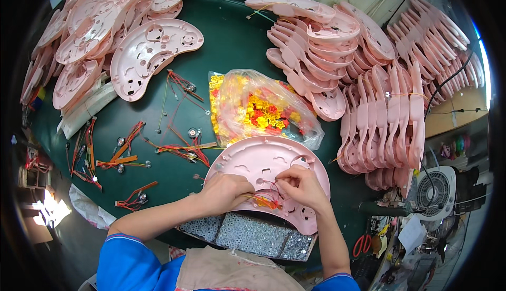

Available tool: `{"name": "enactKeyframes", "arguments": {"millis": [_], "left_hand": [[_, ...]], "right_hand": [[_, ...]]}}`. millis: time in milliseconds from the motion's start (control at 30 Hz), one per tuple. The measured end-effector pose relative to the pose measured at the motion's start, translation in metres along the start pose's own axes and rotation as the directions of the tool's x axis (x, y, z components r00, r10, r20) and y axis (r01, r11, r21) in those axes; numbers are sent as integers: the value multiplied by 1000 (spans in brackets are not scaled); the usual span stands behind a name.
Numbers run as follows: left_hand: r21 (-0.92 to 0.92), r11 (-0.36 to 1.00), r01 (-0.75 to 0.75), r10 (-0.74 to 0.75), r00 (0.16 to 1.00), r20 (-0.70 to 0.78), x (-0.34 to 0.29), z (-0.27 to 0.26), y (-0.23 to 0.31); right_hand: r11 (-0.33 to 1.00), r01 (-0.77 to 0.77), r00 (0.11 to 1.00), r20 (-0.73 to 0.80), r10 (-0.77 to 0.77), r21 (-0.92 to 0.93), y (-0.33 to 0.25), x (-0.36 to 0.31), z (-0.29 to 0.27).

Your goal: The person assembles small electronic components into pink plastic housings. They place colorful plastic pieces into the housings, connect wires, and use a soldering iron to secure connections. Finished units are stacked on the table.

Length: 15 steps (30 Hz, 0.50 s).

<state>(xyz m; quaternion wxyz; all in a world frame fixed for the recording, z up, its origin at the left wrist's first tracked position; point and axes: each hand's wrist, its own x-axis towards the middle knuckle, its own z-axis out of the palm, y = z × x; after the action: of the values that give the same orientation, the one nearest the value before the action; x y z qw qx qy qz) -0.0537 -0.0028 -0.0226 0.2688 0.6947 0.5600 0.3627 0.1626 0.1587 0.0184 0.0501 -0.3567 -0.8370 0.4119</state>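
Note:
A pink curved plastic shell (247, 160) lies in front of me with its hollow, ribbed side up. Across its inner curve runs a bundle of red and yellow wires (270, 202). My left hand (227, 191) rests over the shell's left part, its fingers closed on the wires. On the other side my right hand (302, 186) pinches a thin red wire, thumb and forefinger together just above the bundle. The exact spots gripped are partly covered by the fingers. Close below the shell is a tray of small metal parts (250, 236), sorted in compartments.
A clear bag of yellow and red plastic pieces (263, 109) lies beyond the shell. Wire bundles (124, 156) are spread at left. Pink shells are piled far left (153, 54) and right (382, 119). Red-handled scissors (362, 245) and a fan (435, 192) are at right.

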Motion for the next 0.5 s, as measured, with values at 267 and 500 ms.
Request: {"name": "enactKeyframes", "arguments": {"millis": [267, 500], "left_hand": [[81, 997, 11, -15, 999, 41, 27, -4, 9], [229, 972, -51, 37, 997, 65, 40, 9, -9]], "right_hand": [[961, 51, 997, -77, -31, 272, -9, -16, 3], [997, -16, 1000, -4, 16, 77, 3, -69, -46]]}}
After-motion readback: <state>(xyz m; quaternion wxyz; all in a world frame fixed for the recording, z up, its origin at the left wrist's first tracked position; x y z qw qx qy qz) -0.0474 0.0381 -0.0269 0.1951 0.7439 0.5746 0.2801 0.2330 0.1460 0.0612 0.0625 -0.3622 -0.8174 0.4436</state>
